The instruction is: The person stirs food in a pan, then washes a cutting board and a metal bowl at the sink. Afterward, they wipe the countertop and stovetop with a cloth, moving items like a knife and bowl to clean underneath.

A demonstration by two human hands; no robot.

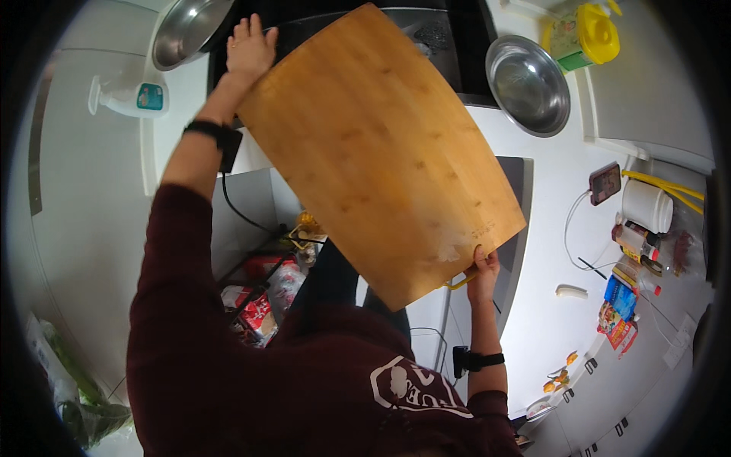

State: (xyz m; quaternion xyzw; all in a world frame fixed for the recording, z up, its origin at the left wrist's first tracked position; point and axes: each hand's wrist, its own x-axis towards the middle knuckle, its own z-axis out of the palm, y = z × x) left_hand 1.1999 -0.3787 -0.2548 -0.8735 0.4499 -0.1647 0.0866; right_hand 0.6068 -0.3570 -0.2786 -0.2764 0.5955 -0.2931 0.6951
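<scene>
A large wooden cutting board [382,154] is held tilted in front of my body, across the counter and an open lower cabinet. My right hand [484,268] grips its lower right edge, thumb on the front face and the other fingers mostly hidden behind. Beside that hand, a yellow handle [458,282] shows at the board's edge. My left hand [250,48] is at the upper left edge, fingers stretched out and slightly apart, with the wrist next to the wood. Pale, whitish marks cover part of the board near its lower end.
Behind the board is a black sink or cooktop [471,51], flanked by steel bowls [528,85] [185,31]. A white pump bottle [134,100] and yellow jug [594,37] stand by the walls. A corded phone [605,184], jars and food packets [621,297] line the right counter. Packaged goods [257,314] fill the cabinet.
</scene>
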